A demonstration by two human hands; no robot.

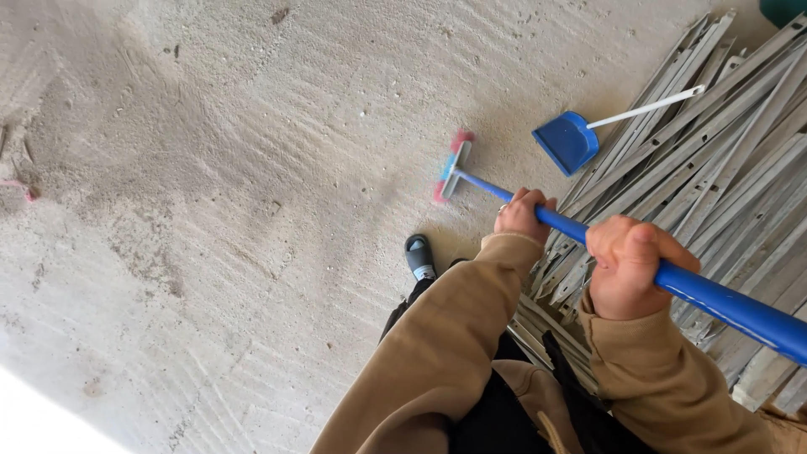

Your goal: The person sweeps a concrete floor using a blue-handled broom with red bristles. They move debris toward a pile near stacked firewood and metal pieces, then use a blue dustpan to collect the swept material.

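A broom with a blue handle (723, 304) runs from the lower right up to its head (451, 166), which has pink and blue bristles resting on the dusty concrete floor. My left hand (523, 213) grips the handle lower down, nearer the head. My right hand (632, 262) is closed round the handle higher up. Both arms wear tan sleeves. A blue dustpan (568, 140) with a white handle lies just right of the broom head, leaning on the metal strips.
A large pile of grey metal strips (725, 160) covers the right side. My dark shoe (419, 255) stands on the concrete below the broom head. Dust and sand streaks spread over the floor (210, 185) to the left. A teal object (783, 10) shows in the top right corner.
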